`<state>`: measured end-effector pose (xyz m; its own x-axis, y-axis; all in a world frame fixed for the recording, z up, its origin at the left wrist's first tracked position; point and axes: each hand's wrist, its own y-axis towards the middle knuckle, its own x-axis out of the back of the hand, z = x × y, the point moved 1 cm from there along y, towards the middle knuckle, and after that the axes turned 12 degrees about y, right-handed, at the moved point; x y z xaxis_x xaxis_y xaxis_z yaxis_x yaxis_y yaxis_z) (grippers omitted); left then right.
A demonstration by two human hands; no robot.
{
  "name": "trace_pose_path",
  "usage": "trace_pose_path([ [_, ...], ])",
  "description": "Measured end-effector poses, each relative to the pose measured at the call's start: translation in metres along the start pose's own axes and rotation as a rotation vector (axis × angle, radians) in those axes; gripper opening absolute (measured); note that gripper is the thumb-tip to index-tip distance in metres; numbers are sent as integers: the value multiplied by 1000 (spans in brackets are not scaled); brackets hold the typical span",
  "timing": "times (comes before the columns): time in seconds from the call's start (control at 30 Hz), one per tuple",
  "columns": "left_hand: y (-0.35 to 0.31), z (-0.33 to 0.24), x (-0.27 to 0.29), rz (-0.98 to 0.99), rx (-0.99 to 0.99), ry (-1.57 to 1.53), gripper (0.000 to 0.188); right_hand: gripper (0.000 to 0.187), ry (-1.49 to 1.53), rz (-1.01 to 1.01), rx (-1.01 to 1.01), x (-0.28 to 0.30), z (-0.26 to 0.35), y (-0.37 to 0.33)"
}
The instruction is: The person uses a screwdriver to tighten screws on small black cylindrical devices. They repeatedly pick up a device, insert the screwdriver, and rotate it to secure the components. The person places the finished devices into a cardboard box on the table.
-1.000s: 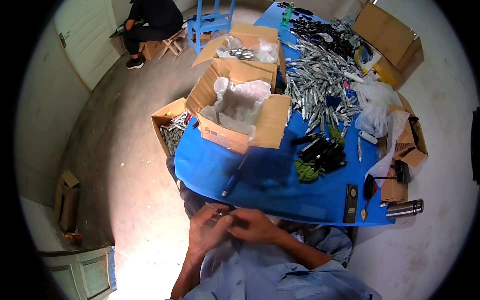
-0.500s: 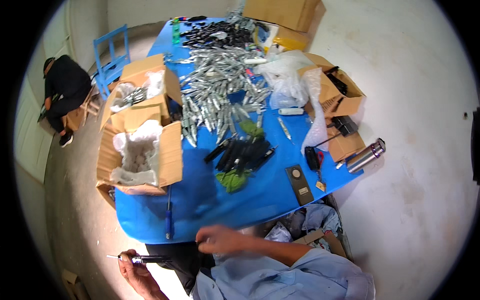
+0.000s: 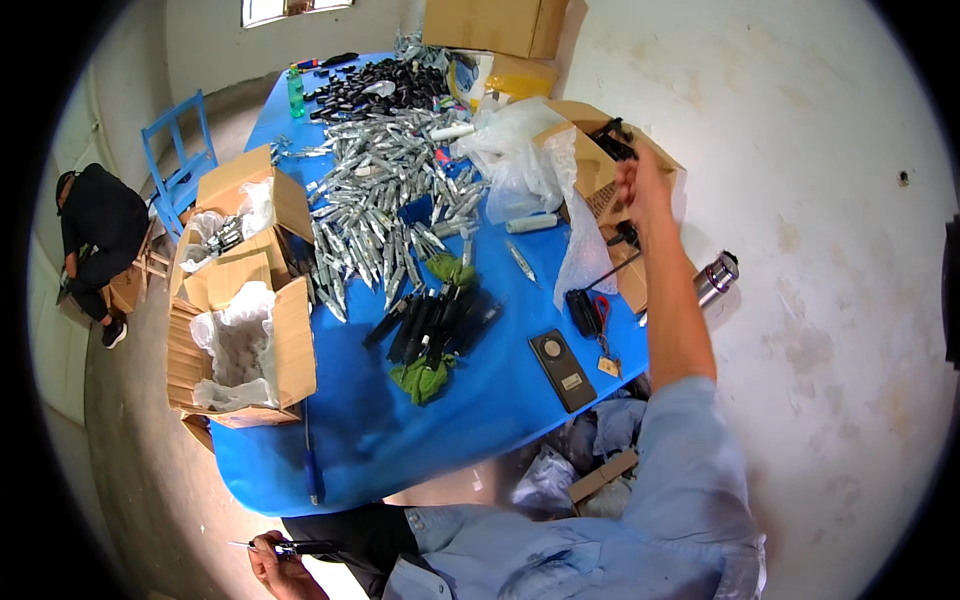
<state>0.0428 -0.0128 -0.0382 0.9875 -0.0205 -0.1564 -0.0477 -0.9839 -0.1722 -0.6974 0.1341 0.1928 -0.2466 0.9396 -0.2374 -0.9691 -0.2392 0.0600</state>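
Observation:
Low at the left, off the table's front edge, my left hand (image 3: 279, 568) is closed around a slim black stick-shaped tool (image 3: 310, 547) with a thin metal rod at its left end. My right arm stretches far out to the right. My right hand (image 3: 634, 185) is at the open cardboard box (image 3: 578, 168), beside the black parts (image 3: 612, 140) in it. Its fingers look bent, and whether they grip anything cannot be made out. Several black stick-shaped pieces (image 3: 430, 325) lie on a green cloth (image 3: 422, 380) at the table's middle.
The blue table (image 3: 370, 450) bears a heap of silver pieces (image 3: 370, 200), a dark phone-like slab (image 3: 562, 370) and a blue-handled screwdriver (image 3: 313, 477). Cardboard boxes (image 3: 296, 345) line its left side. A metal flask (image 3: 715, 278) stands at right. Another person (image 3: 105, 225) sits at far left.
My right hand has gone from in front of my body to the box at the far right. My left hand still holds the black tool. The whole view has shifted.

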Motion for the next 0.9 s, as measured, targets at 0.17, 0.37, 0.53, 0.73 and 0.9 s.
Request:
trace_pose_path([
  [0.17, -12, -3, -12, 39, 10, 5, 20, 27, -35, 234, 40, -60, -119, -135],
  [0.37, -18, -11, -69, 115, 77, 318, 18, 36, -280, 1099, -82, -118, -206, -317],
  [0.53, -20, -7, -94, 139, 19, 327, 8, 43, -39, 1575, -374, -147, -229, -414],
  [0.73, -29, -5, -98, 80, -101, 391, 15, 36, 196, 1625, -682, -155, -262, -447],
  [0.9, -25, -9, -103, -81, -243, 713, 41, 26, 44, 1573, -773, -160, -253, -413],
])
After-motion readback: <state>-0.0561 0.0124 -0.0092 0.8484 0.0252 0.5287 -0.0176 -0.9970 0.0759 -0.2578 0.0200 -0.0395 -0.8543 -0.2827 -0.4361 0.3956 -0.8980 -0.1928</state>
